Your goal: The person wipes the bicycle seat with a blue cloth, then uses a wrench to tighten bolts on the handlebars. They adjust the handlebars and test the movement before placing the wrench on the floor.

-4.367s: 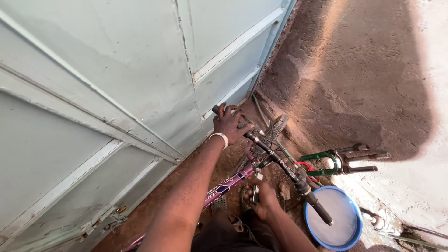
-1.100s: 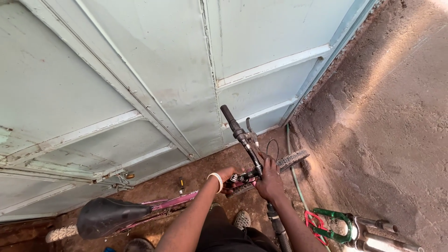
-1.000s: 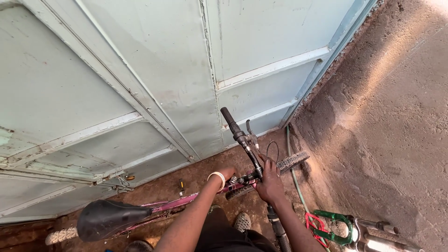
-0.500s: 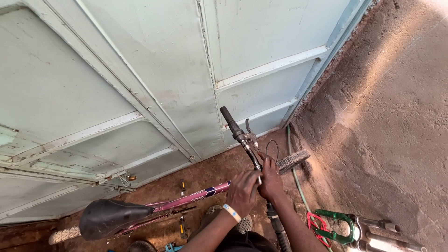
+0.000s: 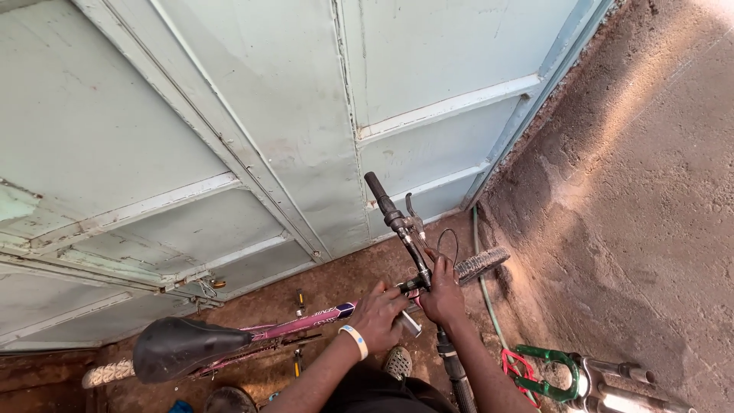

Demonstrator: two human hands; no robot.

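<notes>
Head view, looking down on a purple-framed bicycle (image 5: 306, 325) that stands on reddish dirt ground (image 5: 627, 199) beside a pale green panelled metal gate (image 5: 229, 115). The left hand (image 5: 380, 313), a white band at its wrist, closes over the stem where the black handlebar (image 5: 405, 229) meets the frame, next to a short silver cylindrical part (image 5: 410, 324). The right hand (image 5: 442, 294) grips the handlebar just beside the left, fingers wrapped around the bar. The black saddle (image 5: 180, 348) lies at lower left; the knobbly front tyre (image 5: 482, 265) shows beyond the hands. A green bicycle fork (image 5: 554, 373) lies on the ground at lower right.
</notes>
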